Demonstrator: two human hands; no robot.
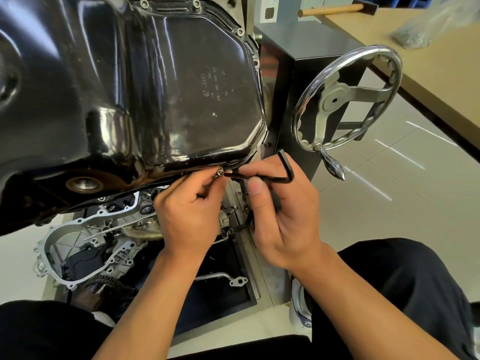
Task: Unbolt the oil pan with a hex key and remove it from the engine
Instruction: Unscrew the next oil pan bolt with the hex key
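Pinching oil pan (181, 81) bolt (220, 172), gripping hex key (279, 178)

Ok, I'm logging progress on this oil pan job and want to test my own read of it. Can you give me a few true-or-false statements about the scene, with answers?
1. The right hand holds a black hex key. True.
2. The left hand lies flat on the oil pan. False: its fingertips pinch a bolt at the pan's near rim.
3. Some far-rim bolts are still in place. True.
4. The chrome handwheel is left of the pan. False: it is to the right.
5. The mallet lies on the floor. False: it lies on the bench.
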